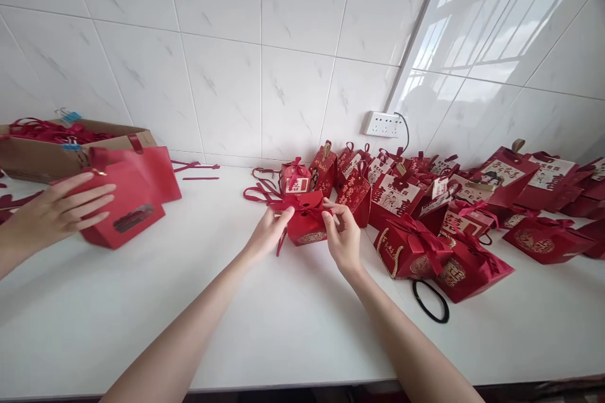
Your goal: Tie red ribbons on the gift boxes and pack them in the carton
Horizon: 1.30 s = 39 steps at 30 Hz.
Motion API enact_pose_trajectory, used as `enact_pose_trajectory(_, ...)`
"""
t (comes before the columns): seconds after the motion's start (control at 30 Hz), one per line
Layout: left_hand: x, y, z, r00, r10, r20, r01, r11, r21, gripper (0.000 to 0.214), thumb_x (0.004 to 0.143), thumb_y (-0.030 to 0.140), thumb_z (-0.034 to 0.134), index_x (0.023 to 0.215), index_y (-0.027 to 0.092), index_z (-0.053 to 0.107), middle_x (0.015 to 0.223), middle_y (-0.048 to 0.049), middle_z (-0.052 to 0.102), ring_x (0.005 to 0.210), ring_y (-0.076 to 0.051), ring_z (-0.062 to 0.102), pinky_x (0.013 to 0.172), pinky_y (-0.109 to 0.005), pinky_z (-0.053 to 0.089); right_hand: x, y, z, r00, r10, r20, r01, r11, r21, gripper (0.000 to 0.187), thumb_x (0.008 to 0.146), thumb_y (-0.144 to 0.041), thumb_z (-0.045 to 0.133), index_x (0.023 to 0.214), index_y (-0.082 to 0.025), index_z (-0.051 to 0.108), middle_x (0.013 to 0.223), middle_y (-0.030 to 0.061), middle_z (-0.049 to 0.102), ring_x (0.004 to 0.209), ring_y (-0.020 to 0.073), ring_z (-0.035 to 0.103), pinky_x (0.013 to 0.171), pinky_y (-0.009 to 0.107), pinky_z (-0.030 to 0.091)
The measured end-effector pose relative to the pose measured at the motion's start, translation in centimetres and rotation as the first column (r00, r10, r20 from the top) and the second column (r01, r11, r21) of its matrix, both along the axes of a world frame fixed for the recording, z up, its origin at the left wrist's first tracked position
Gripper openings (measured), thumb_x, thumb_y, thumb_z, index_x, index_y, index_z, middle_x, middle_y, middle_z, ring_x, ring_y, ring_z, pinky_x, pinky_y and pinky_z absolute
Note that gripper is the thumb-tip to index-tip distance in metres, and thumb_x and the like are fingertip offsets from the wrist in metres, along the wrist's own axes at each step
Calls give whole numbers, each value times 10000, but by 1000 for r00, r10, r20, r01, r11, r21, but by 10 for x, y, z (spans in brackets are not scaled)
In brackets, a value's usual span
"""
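A small red gift box (306,232) with a gold print stands on the white table in front of me, a red ribbon (309,201) tied across its top. My left hand (268,232) pinches the ribbon at the box's left side, thumb on top. On the other side my right hand (343,234) is closed on the ribbon with thumb and fingers together, close against the box's upper right edge. Loose ribbon tails (259,192) spread out to the left. Just behind stands another little red box (296,177) with a bow.
At the left, another person's hand (75,204) touches red gift bags (125,201), beside a cardboard box (38,160) of ribbons. Many red gift boxes (394,196) crowd the right. A black elastic loop (431,312) lies nearer me. A power strip (382,124) is on the tiled wall.
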State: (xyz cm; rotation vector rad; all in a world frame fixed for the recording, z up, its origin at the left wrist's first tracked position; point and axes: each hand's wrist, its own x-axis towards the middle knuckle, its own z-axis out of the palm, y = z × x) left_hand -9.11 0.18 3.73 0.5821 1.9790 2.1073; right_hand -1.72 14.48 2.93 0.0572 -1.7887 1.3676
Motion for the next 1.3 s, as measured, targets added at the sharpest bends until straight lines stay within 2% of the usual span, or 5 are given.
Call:
enact_pose_trajectory(0.2,0,-1,-5,989,139,-53,-140,990,-21,378,737,544,558,818,175,554,587,12,549,605,-162,568,597,-284,458,3,4,1,999,31,-41,-26,994,107,173,830,-363,536,741,-220,496,947,76,594,1121,263,526,855,413,474)
enact_pose_trajectory(0.43,7,4,-7,921,31,-388,-84,989,-120,243,733,374,580,585,193,513,987,-53,569,996,-227,541,806,-310,437,-9,23,-3,981,26,195,20,972,-235,286,744,-466,601,747,-181,572,804,38,605,803,189,581,812,391,481)
enact_pose_trajectory(0.73,1,3,-11,895,-116,-430,27,978,-209,253,722,359,596,563,195,486,1223,-93,475,1114,-276,502,876,-373,436,-13,32,-6,944,259,203,-133,865,-484,332,674,-492,655,753,-173,613,836,54,662,815,196,618,828,371,477)
enact_pose_trajectory(0.93,6,4,-14,843,-221,-490,56,943,-329,235,747,316,583,577,194,474,1205,-57,494,1128,-241,496,914,-364,423,-12,29,-5,987,22,159,18,969,-246,325,745,-508,583,739,-183,567,1228,111,549,1108,260,519,902,408,422)
enact_pose_trajectory(1.3,-1,-2,-16,775,-338,-534,45,872,-487,248,788,377,519,679,199,654,1355,-65,415,1225,-270,437,913,-364,445,-17,40,-6,987,107,120,-70,958,-279,317,733,-506,605,731,-191,566,1225,110,563,1061,255,559,887,422,441)
